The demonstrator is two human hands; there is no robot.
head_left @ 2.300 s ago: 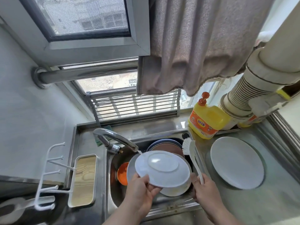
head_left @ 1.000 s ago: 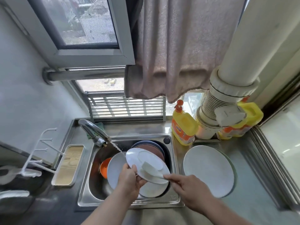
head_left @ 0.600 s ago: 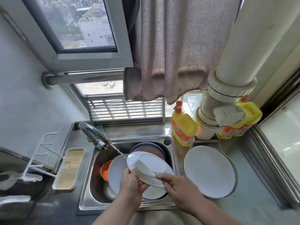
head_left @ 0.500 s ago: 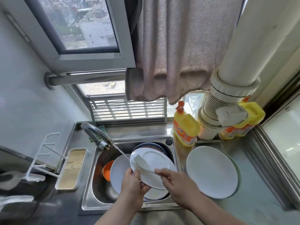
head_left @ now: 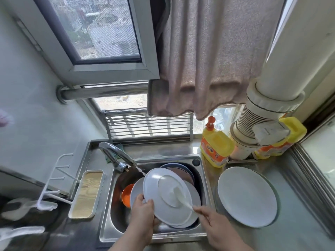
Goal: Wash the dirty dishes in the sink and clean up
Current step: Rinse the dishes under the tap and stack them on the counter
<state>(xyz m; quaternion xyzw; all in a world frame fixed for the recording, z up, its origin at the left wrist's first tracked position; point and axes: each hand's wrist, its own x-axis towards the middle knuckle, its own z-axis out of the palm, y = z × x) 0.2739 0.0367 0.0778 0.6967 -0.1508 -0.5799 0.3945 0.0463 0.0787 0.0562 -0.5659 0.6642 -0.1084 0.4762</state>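
My left hand (head_left: 143, 212) grips the lower left rim of a white plate (head_left: 155, 185), tilted with its underside up over the steel sink (head_left: 107, 221). My right hand (head_left: 215, 227) holds the handle of a white dish brush (head_left: 176, 194), whose head lies on the plate's base ring. Water runs from the faucet (head_left: 116, 156) onto the plate's upper left edge. Under it in the basin lie another white plate (head_left: 196, 197), a dark blue dish (head_left: 183, 172) and an orange bowl (head_left: 126, 194).
A clean white plate (head_left: 246, 196) lies on the steel counter to the right of the sink. Yellow detergent bottles (head_left: 215, 147) and a white duct (head_left: 268, 113) stand behind it. A wood-lined tray (head_left: 87, 194) and a white hook rack (head_left: 54, 178) sit at the left.
My right hand picked the brush up from the sink's right edge and brought it onto the plate. The brush head has since slid from the plate's upper left toward its middle.
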